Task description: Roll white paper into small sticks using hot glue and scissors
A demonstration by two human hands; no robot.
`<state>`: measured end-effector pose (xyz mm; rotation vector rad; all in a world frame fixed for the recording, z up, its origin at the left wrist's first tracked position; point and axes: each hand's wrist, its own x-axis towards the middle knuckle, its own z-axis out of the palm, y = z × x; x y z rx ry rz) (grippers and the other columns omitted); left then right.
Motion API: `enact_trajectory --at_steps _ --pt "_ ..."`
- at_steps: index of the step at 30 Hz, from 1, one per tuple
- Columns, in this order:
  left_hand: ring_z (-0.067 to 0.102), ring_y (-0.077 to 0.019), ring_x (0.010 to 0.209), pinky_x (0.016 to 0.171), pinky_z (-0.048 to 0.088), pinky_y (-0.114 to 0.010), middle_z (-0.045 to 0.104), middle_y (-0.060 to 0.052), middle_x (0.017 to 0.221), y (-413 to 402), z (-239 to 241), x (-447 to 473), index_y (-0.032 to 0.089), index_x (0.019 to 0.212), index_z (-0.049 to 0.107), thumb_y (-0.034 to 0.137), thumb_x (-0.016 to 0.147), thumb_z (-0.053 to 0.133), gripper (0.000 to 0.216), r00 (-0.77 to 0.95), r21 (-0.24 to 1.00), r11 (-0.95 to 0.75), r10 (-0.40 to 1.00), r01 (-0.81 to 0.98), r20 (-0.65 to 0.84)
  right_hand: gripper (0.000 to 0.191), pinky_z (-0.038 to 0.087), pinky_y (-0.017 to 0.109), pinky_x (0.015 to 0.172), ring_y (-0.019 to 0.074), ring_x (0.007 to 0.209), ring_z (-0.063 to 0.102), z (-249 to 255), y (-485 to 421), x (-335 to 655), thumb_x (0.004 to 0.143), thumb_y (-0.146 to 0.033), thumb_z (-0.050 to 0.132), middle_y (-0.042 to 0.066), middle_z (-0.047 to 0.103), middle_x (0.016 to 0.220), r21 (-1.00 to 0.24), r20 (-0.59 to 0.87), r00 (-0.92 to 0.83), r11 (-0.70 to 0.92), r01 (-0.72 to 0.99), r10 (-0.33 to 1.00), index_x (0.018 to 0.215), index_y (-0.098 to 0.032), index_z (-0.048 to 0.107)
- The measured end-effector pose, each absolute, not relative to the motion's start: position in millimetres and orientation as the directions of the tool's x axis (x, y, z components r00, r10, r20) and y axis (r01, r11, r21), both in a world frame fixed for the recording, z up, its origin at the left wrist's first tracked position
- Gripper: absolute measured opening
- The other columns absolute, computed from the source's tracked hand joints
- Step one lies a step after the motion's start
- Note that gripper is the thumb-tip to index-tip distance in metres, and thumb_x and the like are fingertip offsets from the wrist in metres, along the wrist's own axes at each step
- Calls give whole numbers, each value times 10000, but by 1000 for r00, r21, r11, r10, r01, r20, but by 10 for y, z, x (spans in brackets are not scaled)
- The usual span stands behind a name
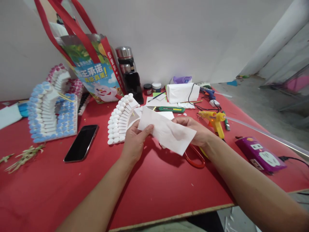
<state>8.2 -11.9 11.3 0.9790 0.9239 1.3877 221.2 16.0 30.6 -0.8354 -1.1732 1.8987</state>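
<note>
A creased sheet of white paper (pixel 166 130) is held up over the table, tilted down to the right. My left hand (pixel 136 138) pinches its left end, thumb on top and fingers behind. At the right end, my right hand (pixel 193 129) grips the paper from behind, most of its fingers hidden. Just beyond the paper stands a curved white model (pixel 119 120) with rows of round white pads, partly covered by it. Red-handled scissors (pixel 196 162) lie beneath my right hand, their blades out of sight. A yellow glue gun (pixel 214 120) rests right of that hand.
On the red table (pixel 149 199) are a black phone (pixel 81 143), a blue-and-white model (pixel 51 112), a shopping bag (pixel 94 71), a steel flask (pixel 125 59), a green cutter knife (pixel 171 109), folded white paper (pixel 181 92), and a purple power socket (pixel 260 154) with its cord.
</note>
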Motion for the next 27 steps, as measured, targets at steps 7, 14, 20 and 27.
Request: enact_trajectory --at_steps 7,14,20,27 --pt "702 -163 754 739 569 -271 778 -48 857 -175 123 123 146 1041 762 314 763 858 339 56 955 77 996 -286 -63 542 569 272 542 185 655 708 334 199 2234 772 -638 769 102 777 867 -892 -255 -511 -404 -204 821 1037 -166 740" --pt "694 -185 723 725 554 -302 772 -63 845 -182 132 121 137 1091 744 317 860 754 293 148 955 112 986 -274 -74 503 596 292 619 190 714 732 259 165 2237 753 -318 868 83 787 908 -967 -245 -505 -248 63 827 1207 -158 724" --pt "650 -120 644 657 538 -222 729 -11 734 -100 66 49 152 911 752 234 808 769 133 85 935 128 991 -330 -106 465 565 260 598 165 701 719 236 186 2237 784 -293 826 69 789 940 -978 -193 -504 -205 33 842 1226 -176 743" --pt "622 -138 525 504 585 -287 682 0 681 -76 119 3 149 852 767 183 753 684 134 68 918 115 993 -379 -97 305 427 220 476 109 528 595 196 198 2226 794 -333 796 23 725 717 -992 -119 -398 -130 0 910 1050 -169 809"
